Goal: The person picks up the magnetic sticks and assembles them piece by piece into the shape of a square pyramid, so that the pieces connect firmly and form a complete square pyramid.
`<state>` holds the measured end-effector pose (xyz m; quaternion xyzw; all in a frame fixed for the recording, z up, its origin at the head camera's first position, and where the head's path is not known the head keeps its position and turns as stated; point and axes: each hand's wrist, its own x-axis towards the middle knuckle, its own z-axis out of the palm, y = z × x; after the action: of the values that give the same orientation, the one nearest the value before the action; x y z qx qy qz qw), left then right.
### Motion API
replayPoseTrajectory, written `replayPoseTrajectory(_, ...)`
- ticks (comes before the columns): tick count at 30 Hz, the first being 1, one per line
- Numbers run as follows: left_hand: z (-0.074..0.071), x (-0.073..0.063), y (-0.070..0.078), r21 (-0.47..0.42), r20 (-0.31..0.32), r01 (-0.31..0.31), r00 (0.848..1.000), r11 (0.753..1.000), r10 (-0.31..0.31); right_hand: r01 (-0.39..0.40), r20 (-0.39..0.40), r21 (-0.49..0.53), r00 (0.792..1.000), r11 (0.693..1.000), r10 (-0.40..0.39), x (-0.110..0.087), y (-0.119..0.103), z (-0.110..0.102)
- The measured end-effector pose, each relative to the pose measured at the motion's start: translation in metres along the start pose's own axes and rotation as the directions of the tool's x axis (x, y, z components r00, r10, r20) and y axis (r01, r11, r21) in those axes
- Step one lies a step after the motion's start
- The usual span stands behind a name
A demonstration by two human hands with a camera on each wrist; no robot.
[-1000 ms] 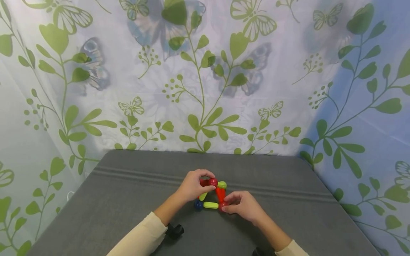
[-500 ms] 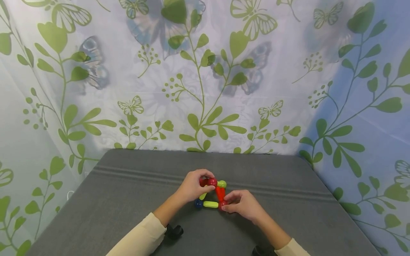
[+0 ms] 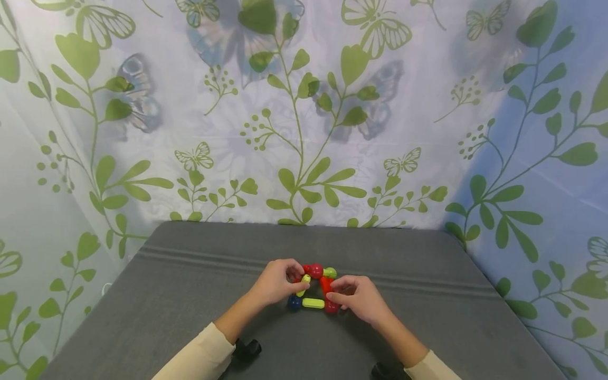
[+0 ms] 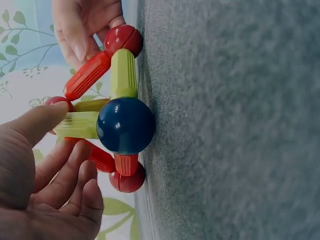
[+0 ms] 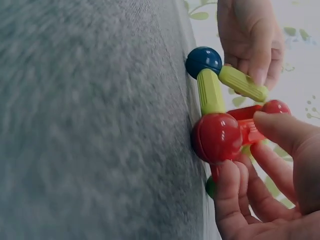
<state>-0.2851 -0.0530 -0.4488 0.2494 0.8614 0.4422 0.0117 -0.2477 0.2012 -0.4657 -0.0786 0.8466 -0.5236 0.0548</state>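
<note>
A frame of magnetic-looking balls and ribbed sticks stands on the grey table. My left hand [image 3: 275,282] pinches a yellow-green stick [image 5: 242,84] that slants up from the blue ball [image 4: 126,125], thumb near its upper end. My right hand [image 3: 358,298] holds a red stick [image 5: 252,131] between thumb and fingers, above the red ball [image 5: 218,137] at the near right corner. Between these two corners a second yellow-green stick [image 3: 313,303] lies along the table. Another red ball [image 3: 315,271] sits at the top of the frame, and a green ball [image 5: 210,187] shows partly behind my right fingers.
The grey table [image 3: 199,301] spreads around the frame on all sides. Behind it hangs a curtain [image 3: 304,132] printed with leaves and butterflies. Black wrist devices [image 3: 247,349] sit under both forearms.
My left hand has let go of the top red ball and moved left and down onto the yellow-green stick. My right fingers have shifted up slightly from the near red ball to the red stick.
</note>
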Motion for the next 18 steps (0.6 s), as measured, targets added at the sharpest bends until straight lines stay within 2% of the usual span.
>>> replayPoseTrajectory(4,0.0015,0.0003,-0.0004,0.008,0.042,0.003,0.999,1.000,-0.003,0.007,-0.014,-0.028,1.000,1.000,-0.007,0.0037,0.0004,0.0042)
replayPoseTrajectory(11,0.0069,0.0004,-0.0022,0.042,0.043,-0.011,0.999,0.999,0.009,0.004,-0.003,-0.020,1.000,1.000,-0.004,0.0024,-0.0006,0.0060)
replayPoseTrajectory(18,0.0066,-0.0015,-0.0062,0.008,-0.019,0.005,1.000,1.000,-0.005,0.012,-0.003,-0.016,1.000,1.000,-0.012,0.0022,-0.0026,0.0061)
